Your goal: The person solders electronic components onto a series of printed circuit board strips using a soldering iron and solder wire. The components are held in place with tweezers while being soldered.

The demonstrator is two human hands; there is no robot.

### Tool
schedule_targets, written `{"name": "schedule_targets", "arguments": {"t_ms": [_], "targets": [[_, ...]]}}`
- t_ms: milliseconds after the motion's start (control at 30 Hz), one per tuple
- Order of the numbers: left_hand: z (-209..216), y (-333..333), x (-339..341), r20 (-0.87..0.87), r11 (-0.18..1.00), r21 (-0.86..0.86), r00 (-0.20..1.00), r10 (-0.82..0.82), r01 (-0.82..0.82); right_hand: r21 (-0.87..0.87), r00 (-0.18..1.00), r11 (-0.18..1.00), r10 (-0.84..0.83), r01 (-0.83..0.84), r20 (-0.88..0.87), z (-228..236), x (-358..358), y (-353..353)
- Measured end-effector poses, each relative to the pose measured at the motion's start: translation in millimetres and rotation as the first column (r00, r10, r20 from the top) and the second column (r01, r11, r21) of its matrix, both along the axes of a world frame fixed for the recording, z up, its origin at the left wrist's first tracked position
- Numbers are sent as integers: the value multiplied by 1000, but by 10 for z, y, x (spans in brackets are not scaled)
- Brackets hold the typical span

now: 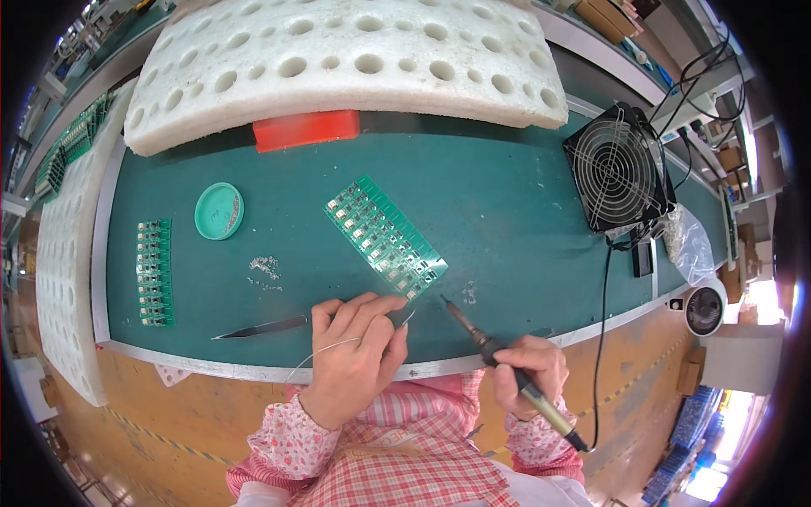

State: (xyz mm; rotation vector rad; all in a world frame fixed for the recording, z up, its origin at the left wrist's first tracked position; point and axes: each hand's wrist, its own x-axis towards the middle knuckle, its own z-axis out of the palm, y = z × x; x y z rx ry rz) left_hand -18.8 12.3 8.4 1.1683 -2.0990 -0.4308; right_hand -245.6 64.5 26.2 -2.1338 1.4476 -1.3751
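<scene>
My right hand (pixel 532 369) is closed around a soldering iron (pixel 486 340), its tip just off the lower right corner of a green circuit board panel (pixel 384 237). The panel lies slanted on the mat and carries rows of small components. At its lower edge, my left hand (pixel 355 346) pinches a thin solder wire (pixel 408 318), whose tail runs back across the hand toward my wrist. Left of that hand lies a pair of dark tweezers (pixel 260 328). Whether the left fingertips touch the panel I cannot tell.
A second board panel (pixel 155 272) and a round green lid (pixel 219 211) lie on the left, near small clippings (pixel 266 267). White foam with holes (pixel 363 63) spans the back, before it a red box (pixel 306 130). At right stands a black fan (pixel 617 169); the iron's cord (pixel 601 338) hangs nearby.
</scene>
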Motion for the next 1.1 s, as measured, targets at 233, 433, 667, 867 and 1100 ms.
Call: {"name": "schedule_targets", "arguments": {"t_ms": [233, 433, 667, 867, 1100], "targets": [[-65, -35, -7, 6, 999, 21, 1000, -30, 29, -43, 980, 982, 181, -185, -80, -42, 140, -61], [-65, -38, -19, 25, 999, 23, 999, -25, 25, -35, 975, 979, 194, -199, -113, -18, 175, -111], [-73, -35, -23, 35, 999, 24, 999, -22, 22, -3, 971, 975, 220, -221, -89, -46, 186, -122], [-64, -40, -28, 29, 1000, 18, 999, -24, 23, -53, 972, 975, 208, -215, -112, -68, 206, -132], [-75, -41, -27, 23, 999, 21, 999, -27, 27, -62, 939, 958, 261, -281, -225, -16, 226, -134]]}}
